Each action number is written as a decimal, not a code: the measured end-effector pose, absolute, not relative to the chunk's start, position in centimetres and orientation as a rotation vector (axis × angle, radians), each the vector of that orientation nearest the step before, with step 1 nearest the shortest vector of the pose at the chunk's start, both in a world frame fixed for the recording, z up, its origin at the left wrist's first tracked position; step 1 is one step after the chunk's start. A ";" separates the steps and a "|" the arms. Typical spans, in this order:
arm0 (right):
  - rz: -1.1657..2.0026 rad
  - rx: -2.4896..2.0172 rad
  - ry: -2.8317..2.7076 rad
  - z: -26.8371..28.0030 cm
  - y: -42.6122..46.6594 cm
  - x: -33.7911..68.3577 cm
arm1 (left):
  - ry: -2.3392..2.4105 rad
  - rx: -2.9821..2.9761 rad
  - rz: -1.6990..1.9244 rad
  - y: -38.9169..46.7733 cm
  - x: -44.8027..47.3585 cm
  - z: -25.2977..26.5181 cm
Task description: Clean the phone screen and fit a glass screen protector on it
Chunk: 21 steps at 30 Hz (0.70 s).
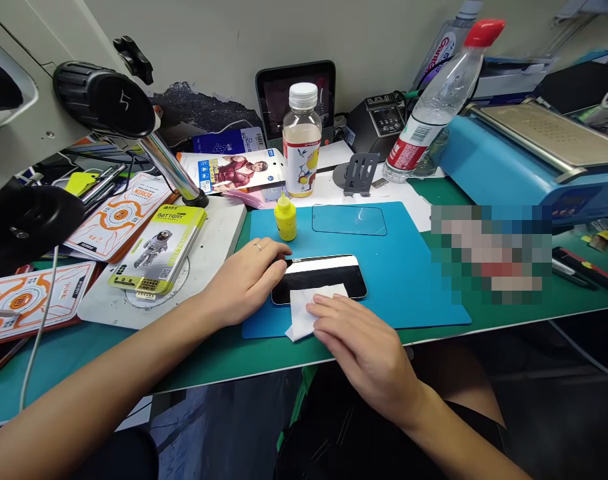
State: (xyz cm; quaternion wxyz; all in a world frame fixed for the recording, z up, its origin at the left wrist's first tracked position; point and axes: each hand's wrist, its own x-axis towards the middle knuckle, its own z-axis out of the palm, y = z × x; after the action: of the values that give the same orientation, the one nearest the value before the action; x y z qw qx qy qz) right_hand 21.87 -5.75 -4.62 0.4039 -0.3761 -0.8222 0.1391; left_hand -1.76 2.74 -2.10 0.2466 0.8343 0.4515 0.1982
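Observation:
A smartphone (320, 279) with a black, reflective screen lies face up on the blue mat (414, 280). My left hand (249, 277) grips its left end, thumb and fingers closed near the upper left corner; a small dark bit shows at the fingertips, too small to name. With fingers pressed together, my right hand (367, 340) holds a folded white wipe (304, 310) against the lower part of the screen. Behind the phone, a clear screen protector (349, 220) with a black border lies flat on the mat. A small yellow bottle (285, 219) stands upright by my left hand.
A drink bottle (303, 143) and a tilted red-capped water bottle (427, 110) stand behind the mat. Boxes (159, 250) and a microscope stand (169, 167) occupy the left. A blue machine (504, 167) is at right, near a pixelated patch. The table edge runs close in front.

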 end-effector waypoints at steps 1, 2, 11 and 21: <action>0.436 -1.000 -1.990 -4.5 -5.8 22.1 | 1.230 2.274 0.537 2.8 -1.8 -2.1; 0.506 -1.052 -1.904 -4.4 -5.7 22.3 | 1.230 2.271 0.533 2.8 -1.8 -2.1; 0.167 -1.200 -2.136 -4.3 -5.0 22.8 | 1.238 2.269 0.515 2.8 -1.7 -2.1; 0.198 -1.320 -2.147 -3.6 -4.0 22.5 | 1.251 2.263 0.519 2.8 -1.7 -2.1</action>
State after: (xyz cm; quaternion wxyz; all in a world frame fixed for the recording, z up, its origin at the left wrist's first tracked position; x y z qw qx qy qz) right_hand 22.52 -3.96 -3.63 0.3022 -0.4977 -0.8096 0.0747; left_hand -1.65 2.76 -2.05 0.2494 0.8309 0.4595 0.1905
